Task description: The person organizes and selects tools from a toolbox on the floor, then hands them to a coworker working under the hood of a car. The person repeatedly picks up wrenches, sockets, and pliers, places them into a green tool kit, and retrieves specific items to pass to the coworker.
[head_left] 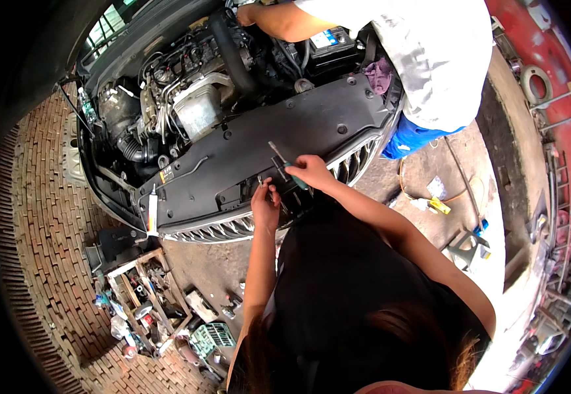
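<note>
My right hand (310, 172) is closed around a green-handled screwdriver (300, 183), its metal shaft pointing up and away over the black radiator cover. A short dark cylindrical piece (278, 164) lies across the tool at my fingers; what it is I cannot make out. Just left of it, my left hand (266, 198) has its fingers pinched together at a small metal-tipped piece (260, 179), too small to name. Both hands are above the front edge of the radiator cover (285, 131), near the chrome grille (223, 228).
Beyond the cover lies the open engine bay (197, 98). A co-worker (430, 59) in a white top leans in at the right, near the battery (331, 47) and a purple rag (379, 75). A white tube (153, 210) stands at the left. Below is a wooden tool crate (147, 299).
</note>
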A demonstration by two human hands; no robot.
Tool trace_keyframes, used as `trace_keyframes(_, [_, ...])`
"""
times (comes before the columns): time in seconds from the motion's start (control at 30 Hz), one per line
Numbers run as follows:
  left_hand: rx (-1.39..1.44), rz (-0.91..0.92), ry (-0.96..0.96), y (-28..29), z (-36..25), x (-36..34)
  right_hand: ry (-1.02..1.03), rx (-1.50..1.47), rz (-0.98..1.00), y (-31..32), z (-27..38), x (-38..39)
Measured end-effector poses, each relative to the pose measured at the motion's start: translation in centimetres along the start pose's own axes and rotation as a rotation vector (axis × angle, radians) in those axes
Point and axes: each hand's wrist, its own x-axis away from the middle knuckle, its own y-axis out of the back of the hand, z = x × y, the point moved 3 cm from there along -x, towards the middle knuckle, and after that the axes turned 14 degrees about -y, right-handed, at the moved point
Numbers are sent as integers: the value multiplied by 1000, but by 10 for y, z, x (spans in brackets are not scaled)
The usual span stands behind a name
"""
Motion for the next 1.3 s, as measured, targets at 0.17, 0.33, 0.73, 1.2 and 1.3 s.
trace_keyframes(0.17, [24,-80,-99,1,5,5,109,241,-81,-23,18,-21])
trace_keyframes(0.33, [76,-93,-117,-3,5,13,114,592,-127,-34,30,-23])
trace_keyframes(0.73, [62,-39,-145,-2,4,13,131,244,106,-16,25,-31])
trace_keyframes(1.2, [-213,212,115,-57,26,25,-427,-1305,222,128,-122,124])
trace_keyframes(1.3, [-317,377,159,-86,37,30,-377,-1361,193,136,-140,135])
